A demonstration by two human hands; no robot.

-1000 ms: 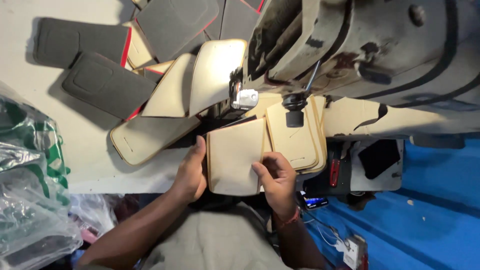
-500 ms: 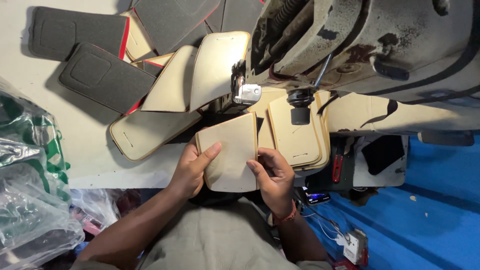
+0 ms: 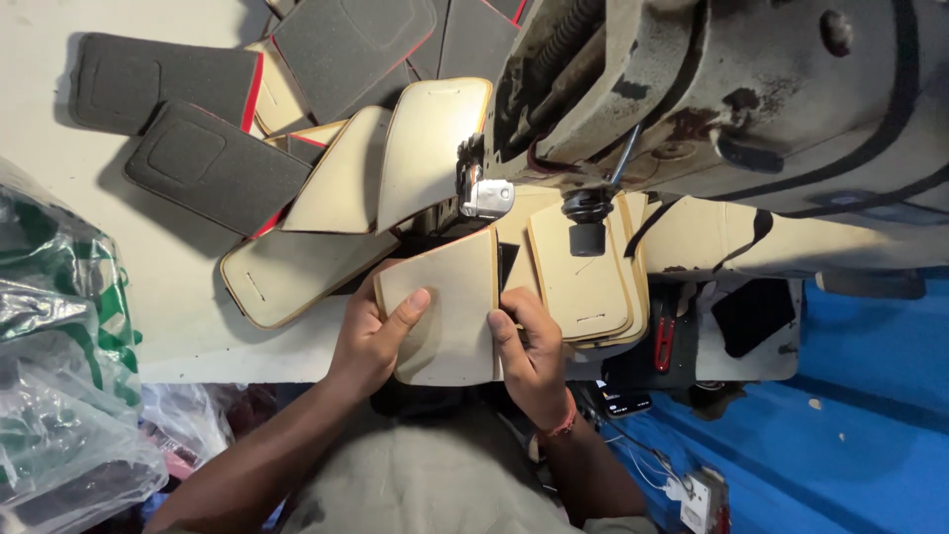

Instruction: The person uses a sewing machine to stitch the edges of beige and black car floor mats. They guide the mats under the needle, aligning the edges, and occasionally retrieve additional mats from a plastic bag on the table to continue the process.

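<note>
Both hands grip one tan panel [image 3: 450,311] at the worktop's [image 3: 59,198] near edge: left hand [image 3: 376,336] clamped on its left side, right hand [image 3: 529,346] on its right. Beyond stands the sewing machine [image 3: 732,109], then grey panels [image 3: 213,163].

White worktable [image 3: 129,297] seen from above. On it lie several dark grey padded panels [image 3: 213,163] with red edging, fanned toward the far edge, partly overlapped by beige panels [image 3: 297,277] with stitched borders. A sewing machine [image 3: 732,109] stands on the table at right, with a stack of beige panels [image 3: 583,277] beneath its head. Crinkled plastic bags [image 3: 54,326] sit at the left edge.
</note>
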